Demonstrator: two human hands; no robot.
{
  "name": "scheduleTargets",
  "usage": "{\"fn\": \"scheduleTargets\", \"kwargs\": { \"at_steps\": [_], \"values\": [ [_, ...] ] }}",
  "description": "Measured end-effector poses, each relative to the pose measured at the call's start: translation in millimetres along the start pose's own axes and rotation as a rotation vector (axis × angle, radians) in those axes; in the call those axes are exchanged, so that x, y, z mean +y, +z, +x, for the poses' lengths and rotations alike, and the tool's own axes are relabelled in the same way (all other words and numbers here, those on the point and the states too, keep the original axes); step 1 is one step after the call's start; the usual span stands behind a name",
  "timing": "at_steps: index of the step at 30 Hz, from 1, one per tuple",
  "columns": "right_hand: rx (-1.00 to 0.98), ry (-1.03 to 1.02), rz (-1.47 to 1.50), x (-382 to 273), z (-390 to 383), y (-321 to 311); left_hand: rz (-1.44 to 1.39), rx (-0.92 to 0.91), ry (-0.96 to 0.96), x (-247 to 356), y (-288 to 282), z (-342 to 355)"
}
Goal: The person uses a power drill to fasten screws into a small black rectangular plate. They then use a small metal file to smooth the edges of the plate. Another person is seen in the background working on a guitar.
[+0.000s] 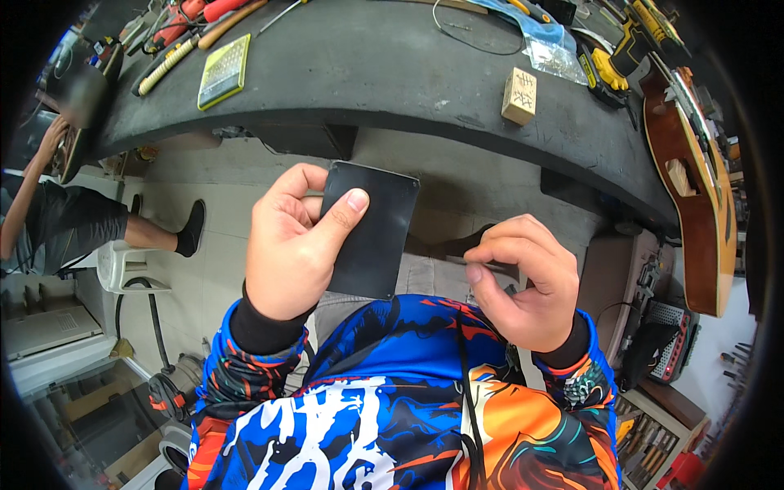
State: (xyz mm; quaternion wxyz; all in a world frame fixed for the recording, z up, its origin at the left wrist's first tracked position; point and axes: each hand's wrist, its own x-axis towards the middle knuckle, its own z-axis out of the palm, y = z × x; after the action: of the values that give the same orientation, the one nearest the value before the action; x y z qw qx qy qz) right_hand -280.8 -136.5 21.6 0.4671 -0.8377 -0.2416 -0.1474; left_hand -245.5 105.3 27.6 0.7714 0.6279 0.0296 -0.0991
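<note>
A thin black rectangular plate (377, 245) with rounded corners and small holes near its corners is held up over my lap. My left hand (287, 241) grips it by the left side, thumb flat on its face and fingers behind. To the right of the plate, apart from it, my right hand (527, 282) is closed in a pinch of thumb and forefinger. Something tiny may be between those fingertips, but it is too small to name.
Ahead curves a dark workbench (367, 65) with a small wooden block (519, 96), a yellow-edged flat case (224, 72), a hammer (167, 67) and a yellow cordless drill (629, 57). A guitar body (694, 204) stands right. Another person (61, 220) sits at left.
</note>
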Motion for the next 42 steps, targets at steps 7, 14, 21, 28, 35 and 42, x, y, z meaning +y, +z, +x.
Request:
{"fn": "scheduleTargets", "kwargs": {
  "at_steps": [7, 14, 21, 28, 35, 42],
  "values": [
    [-0.442, -0.382, -0.115, -17.2, 14.9, 11.1, 0.011, 0.004, 0.097, -2.6, 1.5, 3.2],
    [-0.595, -0.642, -0.140, 9.6, 2.1, 20.2, 0.016, 0.004, 0.092, 3.4, -11.3, 12.6],
    [-0.542, -0.668, -0.391, 3.4, 41.5, 22.6, 0.268, -0.096, 0.069, 9.8, -31.4, 18.2],
    [-0.551, -0.643, -0.472, -0.1, 33.7, 33.8, 0.213, -0.054, 0.084, 1.2, -43.9, 28.8],
    [-0.497, -0.745, -0.267, -7.3, 39.2, 26.7, 0.187, 0.006, 0.129, 5.0, -40.0, 27.8],
    [-0.635, -0.603, -0.065, 10.7, 30.2, 28.1, 0.299, 0.210, 0.277, 19.2, -52.8, 32.7]
  ]
}}
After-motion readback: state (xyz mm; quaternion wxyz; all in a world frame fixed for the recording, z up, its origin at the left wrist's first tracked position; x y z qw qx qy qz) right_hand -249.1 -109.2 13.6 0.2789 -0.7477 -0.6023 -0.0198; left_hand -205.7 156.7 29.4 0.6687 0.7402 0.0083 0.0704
